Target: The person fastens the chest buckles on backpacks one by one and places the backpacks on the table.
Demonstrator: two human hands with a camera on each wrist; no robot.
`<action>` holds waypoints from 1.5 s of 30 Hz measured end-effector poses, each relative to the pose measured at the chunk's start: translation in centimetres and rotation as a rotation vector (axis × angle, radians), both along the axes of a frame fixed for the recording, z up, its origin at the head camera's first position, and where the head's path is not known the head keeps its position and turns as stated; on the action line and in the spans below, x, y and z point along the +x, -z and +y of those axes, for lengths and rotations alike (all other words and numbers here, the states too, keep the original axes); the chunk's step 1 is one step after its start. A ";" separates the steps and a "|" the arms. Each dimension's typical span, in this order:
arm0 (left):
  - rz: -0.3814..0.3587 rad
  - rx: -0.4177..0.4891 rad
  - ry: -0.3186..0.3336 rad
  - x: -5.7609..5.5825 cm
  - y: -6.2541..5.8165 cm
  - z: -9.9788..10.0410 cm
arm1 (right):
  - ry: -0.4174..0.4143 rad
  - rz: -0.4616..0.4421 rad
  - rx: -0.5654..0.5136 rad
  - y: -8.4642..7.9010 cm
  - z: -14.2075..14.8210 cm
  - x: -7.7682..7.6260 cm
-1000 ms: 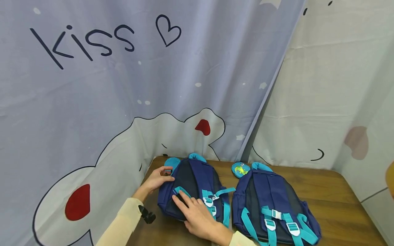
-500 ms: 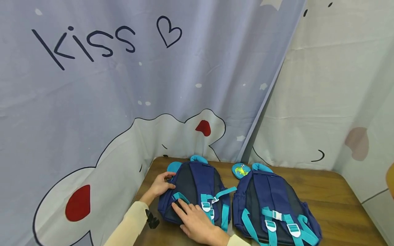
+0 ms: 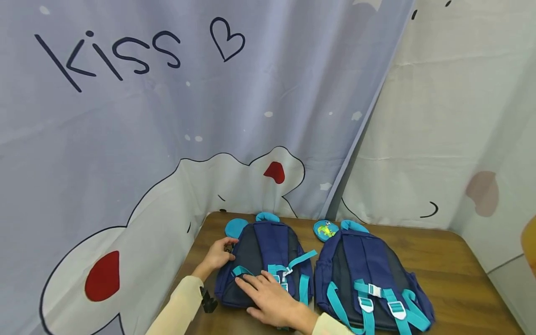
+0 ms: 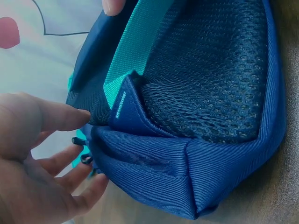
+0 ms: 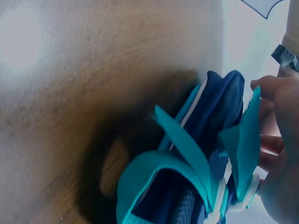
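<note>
In the head view, a small navy backpack (image 3: 274, 242) with teal straps lies back side up at the left of the wooden table. My left hand (image 3: 217, 255) is at its left side edge, thumb near the mesh panel. The left wrist view shows those fingers (image 4: 96, 189) fairly straight against the side, beside dark zipper pulls (image 4: 86, 158). My right hand (image 3: 272, 298) rests over the lower back panel, fingers spread, near a teal strap tab (image 3: 242, 271). White buckles (image 5: 247, 193) and loose teal webbing (image 5: 184, 140) show in the right wrist view.
A second navy backpack (image 3: 372, 270) lies close on the right, straps up. Round teal tags (image 3: 236, 228) show beside each bag's top; the right one (image 3: 325, 230) bears a green cartoon figure. Behind the table (image 3: 444, 260) hangs a printed curtain (image 3: 234, 107).
The left backpack has turned slightly, its left side shifting toward me, and more of its round tag shows. Both hands have moved a little toward me. The right backpack has stayed put.
</note>
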State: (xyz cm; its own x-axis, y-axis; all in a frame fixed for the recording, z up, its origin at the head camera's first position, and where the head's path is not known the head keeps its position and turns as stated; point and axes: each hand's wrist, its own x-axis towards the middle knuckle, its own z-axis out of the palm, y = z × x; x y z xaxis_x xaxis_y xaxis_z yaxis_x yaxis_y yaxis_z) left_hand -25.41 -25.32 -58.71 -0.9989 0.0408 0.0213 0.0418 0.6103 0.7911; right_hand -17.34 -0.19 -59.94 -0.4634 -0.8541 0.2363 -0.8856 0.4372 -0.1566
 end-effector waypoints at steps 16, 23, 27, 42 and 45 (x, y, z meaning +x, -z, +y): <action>0.016 -0.087 -0.035 0.0 -0.1 0.6 | 0.032 -0.057 -0.022 -1.1 1.2 -0.7; 0.043 -0.090 -0.015 0.0 -0.8 1.9 | 0.085 -0.060 -0.019 -1.4 2.6 -1.2; 0.050 -0.074 0.018 0.1 -1.1 2.9 | 0.115 -0.077 -0.031 -1.2 3.5 -1.7; 0.057 -0.015 0.167 0.4 -1.6 6.2 | 0.257 -0.144 -0.085 -1.3 7.3 -3.3; 0.063 -0.035 0.174 0.6 -1.8 6.7 | 0.277 -0.136 -0.086 -1.2 8.0 -3.5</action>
State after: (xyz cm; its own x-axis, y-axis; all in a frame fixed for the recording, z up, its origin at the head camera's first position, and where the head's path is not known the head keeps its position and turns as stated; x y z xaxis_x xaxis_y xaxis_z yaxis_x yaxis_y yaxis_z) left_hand -24.79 -18.64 -56.92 -0.9735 0.2144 0.0792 0.1978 0.6165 0.7621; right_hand -20.87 7.86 -58.77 -0.7080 -0.6705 0.2218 -0.7030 0.6389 -0.3124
